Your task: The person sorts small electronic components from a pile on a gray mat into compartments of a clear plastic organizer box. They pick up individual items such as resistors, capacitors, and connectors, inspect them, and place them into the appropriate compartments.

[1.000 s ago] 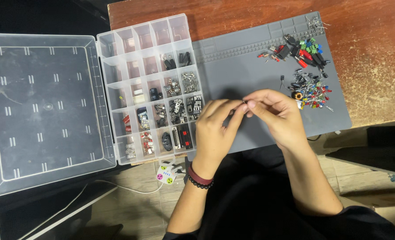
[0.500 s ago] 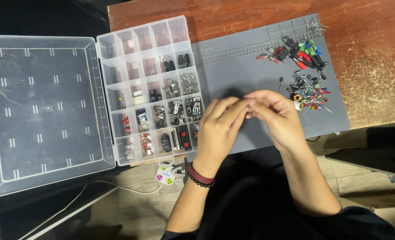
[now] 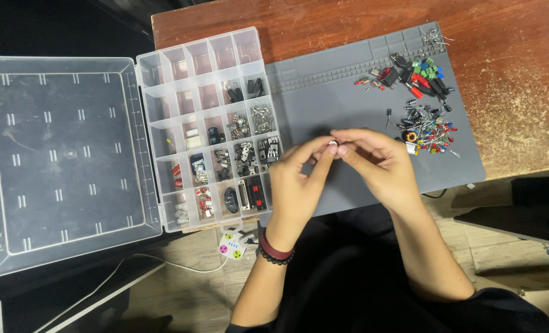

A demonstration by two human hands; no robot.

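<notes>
Fingertips of both hands, left hand (image 3: 299, 185) and right hand (image 3: 379, 163), pinch a tiny component (image 3: 333, 144).

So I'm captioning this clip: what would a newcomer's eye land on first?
Both hands meet mid-frame over the grey mat, the left hand and right hand pinching one tiny part. Left of them lies the clear compartment box, its lid open; a colourful heap of components sits upper right.

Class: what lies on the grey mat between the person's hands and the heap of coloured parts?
In the head view, only bare grey mat lies between them.
</notes>
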